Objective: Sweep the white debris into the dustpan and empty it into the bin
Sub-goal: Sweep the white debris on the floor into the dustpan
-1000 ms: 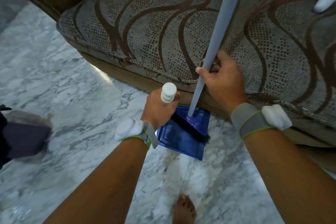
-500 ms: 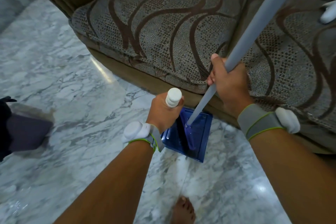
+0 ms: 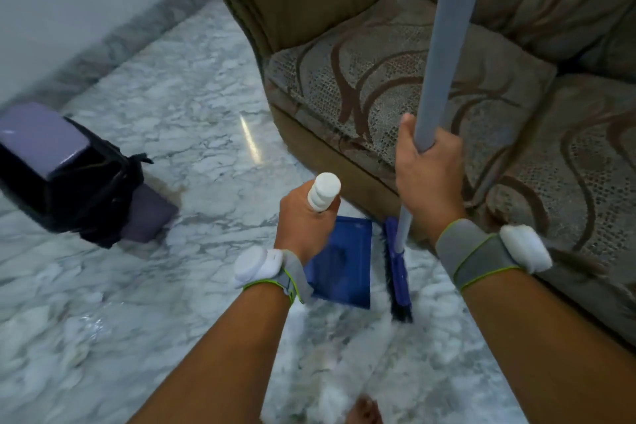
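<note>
Blue plastic is showing at the middle of the view, where the dustpan (image 3: 344,268) is sitting low over the marble floor (image 3: 165,134), just in front of the sofa (image 3: 378,79). The left hand (image 3: 303,220) is wrapping its fingers tightly around the white ribbed top of the dustpan handle (image 3: 323,194), which is sticking up out of the fist. A dark smudge is lying inside the pan, but the blur is making it impossible to tell whether any white debris is in there. The right hand (image 3: 426,175) is closing its fingers around the grey broom pole (image 3: 447,27), which is running up and out of the top edge. The broom head (image 3: 397,272), blue with dark bristles, is standing just beside the right edge of the pan, its long side running alongside it; whether the two are touching is unclear. Both wrists are wearing grey straps with white pods on them. The bin (image 3: 58,169), lilac with a black bag lining hanging over its rim, is standing well apart on the floor at the left, near the grey skirting of the wall. A bare foot (image 3: 364,411) is peeking in at the bottom edge
</note>
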A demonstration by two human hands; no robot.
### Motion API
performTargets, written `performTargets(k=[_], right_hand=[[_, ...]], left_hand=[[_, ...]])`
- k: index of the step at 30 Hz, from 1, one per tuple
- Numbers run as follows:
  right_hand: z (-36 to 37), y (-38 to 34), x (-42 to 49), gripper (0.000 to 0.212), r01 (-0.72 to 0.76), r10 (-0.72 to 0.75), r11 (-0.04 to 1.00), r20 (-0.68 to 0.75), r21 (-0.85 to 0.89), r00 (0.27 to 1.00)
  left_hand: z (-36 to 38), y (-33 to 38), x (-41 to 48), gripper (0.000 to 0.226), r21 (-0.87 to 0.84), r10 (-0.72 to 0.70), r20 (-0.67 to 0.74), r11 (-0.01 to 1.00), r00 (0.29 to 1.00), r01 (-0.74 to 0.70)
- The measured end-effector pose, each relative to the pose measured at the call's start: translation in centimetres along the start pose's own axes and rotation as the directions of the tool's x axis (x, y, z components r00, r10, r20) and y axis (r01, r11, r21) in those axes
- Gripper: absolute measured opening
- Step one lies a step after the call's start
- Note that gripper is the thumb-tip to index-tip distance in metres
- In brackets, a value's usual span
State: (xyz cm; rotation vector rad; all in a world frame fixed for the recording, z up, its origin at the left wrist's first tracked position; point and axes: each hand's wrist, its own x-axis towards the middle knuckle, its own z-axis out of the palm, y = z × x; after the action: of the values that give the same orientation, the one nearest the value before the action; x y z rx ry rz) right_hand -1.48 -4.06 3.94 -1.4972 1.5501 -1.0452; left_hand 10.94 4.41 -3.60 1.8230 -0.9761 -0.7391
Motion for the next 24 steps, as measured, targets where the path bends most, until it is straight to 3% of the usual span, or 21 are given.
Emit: performTargets(k=[7,11,14,17,20,24], right_hand=[[11.3,-9.2,-7.2,0.048,0.183,-0.182,0.983,0.189,0.017,0.965],[15.6,-12.6,-10.6,0.05,0.177,-0.163,0.984,0.312,-0.017,0.936],[20.2,-16.5,-15.6,0.041,0.187,-0.142,0.982,0.53,-0.032,0.836],[24.3,-20.2,-20.2,0.048,0.278,-0.131,0.957,0.734,-0.081,0.666],[27.3,-22.6,-23.4,0.049,0.484,-0.133,0.857,0.835,-0.174,0.535],[32.0,-25.6,-29.6,0.038,0.497,-0.153,0.86,0.867,-0.119,0.474]], left_hand=[[-16.0,-2.4,-1.0,0.042,-0.011,-0.098,-0.251,0.995,0.963,0.098],[-22.3,-3.4,-3.3,0.043,-0.028,-0.137,-0.333,0.99,0.933,0.136],[-30.1,-5.5,-6.1,0.04,-0.046,-0.161,-0.449,0.986,0.879,0.158],[-36.9,-8.0,-9.2,0.039,-0.058,-0.206,-0.53,0.977,0.823,0.207],[-41.6,-9.6,-11.5,0.042,-0.062,-0.24,-0.582,0.966,0.777,0.252],[-48.6,-12.4,-15.4,0.043,-0.054,-0.277,-0.651,0.945,0.706,0.321]])
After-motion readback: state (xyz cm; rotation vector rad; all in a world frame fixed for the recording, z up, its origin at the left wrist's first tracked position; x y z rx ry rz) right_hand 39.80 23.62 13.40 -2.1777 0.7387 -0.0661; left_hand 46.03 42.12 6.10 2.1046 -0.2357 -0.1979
